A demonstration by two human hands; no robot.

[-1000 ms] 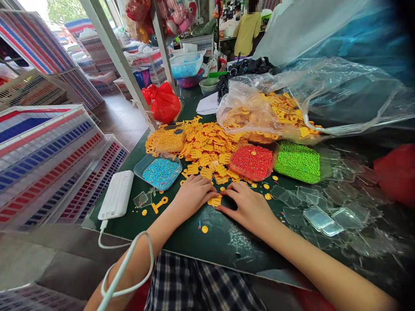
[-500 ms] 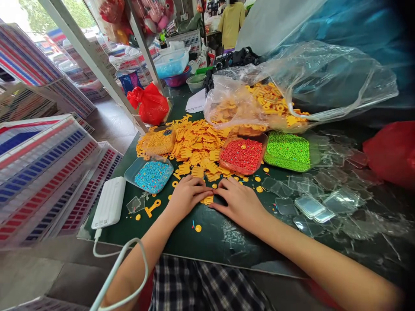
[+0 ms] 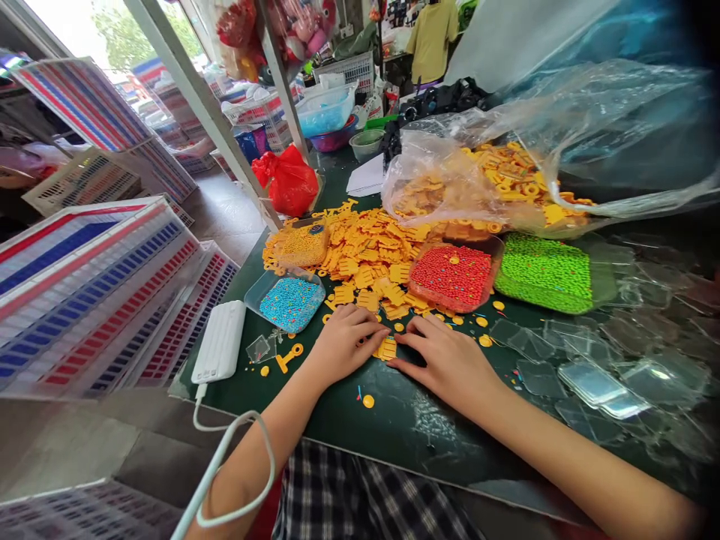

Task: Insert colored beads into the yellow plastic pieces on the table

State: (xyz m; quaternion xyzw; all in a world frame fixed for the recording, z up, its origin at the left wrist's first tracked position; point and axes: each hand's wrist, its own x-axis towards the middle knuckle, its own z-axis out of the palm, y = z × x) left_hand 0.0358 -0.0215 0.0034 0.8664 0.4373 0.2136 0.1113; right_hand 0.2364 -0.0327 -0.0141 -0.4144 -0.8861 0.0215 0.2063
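Between my two hands, flat on the dark green table, lies a small yellow plastic piece [image 3: 385,349] with ridged slots; a bit of blue shows at its upper edge. My left hand [image 3: 349,343] has its fingers bent and thumb pressed at the piece's left side. My right hand [image 3: 450,358] holds the right side, thumb below and forefinger above. Just beyond is a heap of similar yellow pieces [image 3: 374,244]. Trays of blue beads [image 3: 291,302], red beads [image 3: 451,274] and green beads [image 3: 545,271] surround the hands. A yellow disc [image 3: 368,401] lies nearer me.
Clear plastic squares [image 3: 596,386] are spread at the right. A white power bank [image 3: 219,341] with a cable sits on the left edge. Behind stand a tray of yellow beads [image 3: 302,245], an open plastic bag [image 3: 439,180] of yellow parts and a red bag [image 3: 289,180].
The view has turned left, so everything sits further right. Both hands stay at the yellow piece, and more of it shows between them, with blue at its upper edge.
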